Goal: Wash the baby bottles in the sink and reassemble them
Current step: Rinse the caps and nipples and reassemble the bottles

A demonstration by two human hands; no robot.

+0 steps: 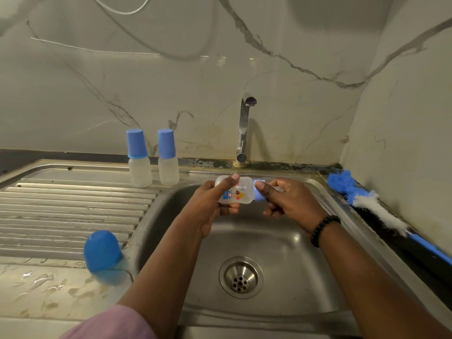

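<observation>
Head view shows a small clear bottle [233,190] held sideways over the sink [281,253], below the tap [244,128]. The left hand [212,204] wraps its body, thumb across the printed side, while the right hand [286,201] pinches the blue collar [259,192] at the neck between thumb and fingers. Thin plastic like this looks light and a little squeezable, and I judge it slippery, since the draining board [73,204] shows water. The firm hold belongs low on the body, with the ribbed collar taking the twist; squeezing hard could flex the wall. Two capped bottles [139,159] stand at the back of the board, a blue cap [102,250] sits near the front, and a brush [374,206] lies right of the sink.
</observation>
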